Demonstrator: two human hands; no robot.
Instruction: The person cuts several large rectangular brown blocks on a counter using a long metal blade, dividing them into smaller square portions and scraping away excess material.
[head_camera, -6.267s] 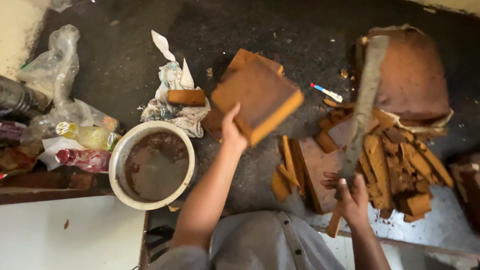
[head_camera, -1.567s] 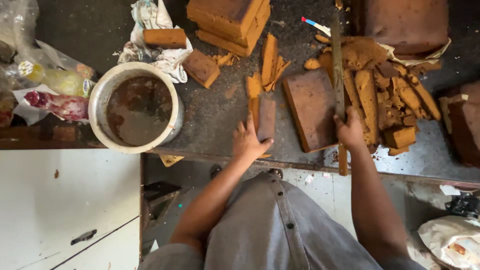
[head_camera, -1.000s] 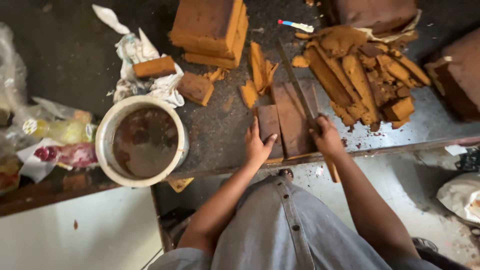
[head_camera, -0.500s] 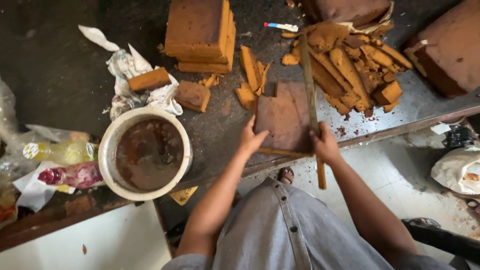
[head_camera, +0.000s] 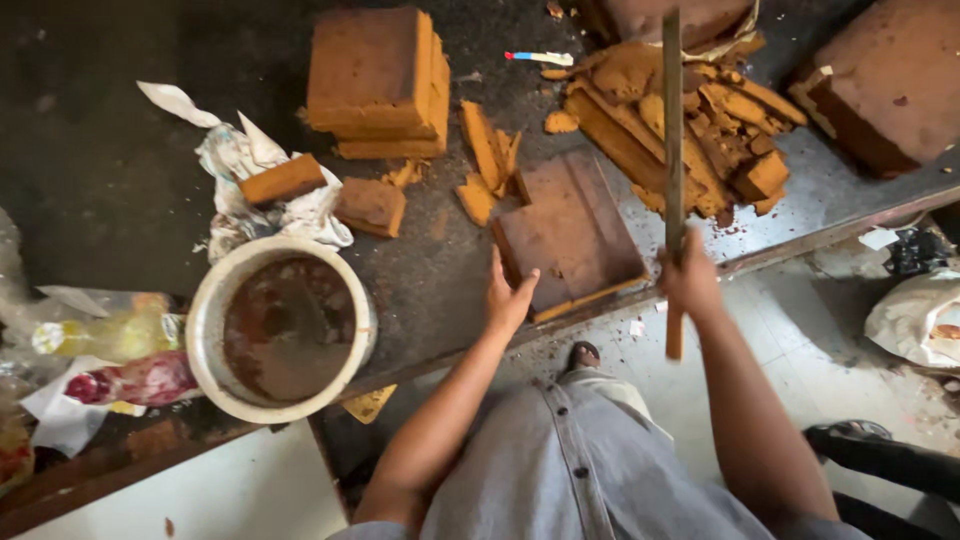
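My left hand (head_camera: 508, 296) rests on the near left corner of a flat brown cake slab (head_camera: 572, 233) lying on the dark worktop (head_camera: 110, 170) by its front edge. My right hand (head_camera: 689, 280) grips the handle of a long knife (head_camera: 672, 140), its blade raised and pointing away over the right side of the slab. Behind the slab lie loose trimmed strips (head_camera: 485, 158), and to its right a heap of cut crust pieces (head_camera: 700, 120).
A stack of square cakes (head_camera: 375, 80) stands at the back. A round white bowl of brown liquid (head_camera: 282, 328) sits left, beside crumpled paper (head_camera: 250, 190) with two small cake blocks. Plastic bags lie far left. Another large cake (head_camera: 880, 85) is at right. Tiled floor lies below.
The cake that my left hand held up earlier lies on the stack. A slab now sits at the front edge under my left hand, and the knife has shifted to its right side.
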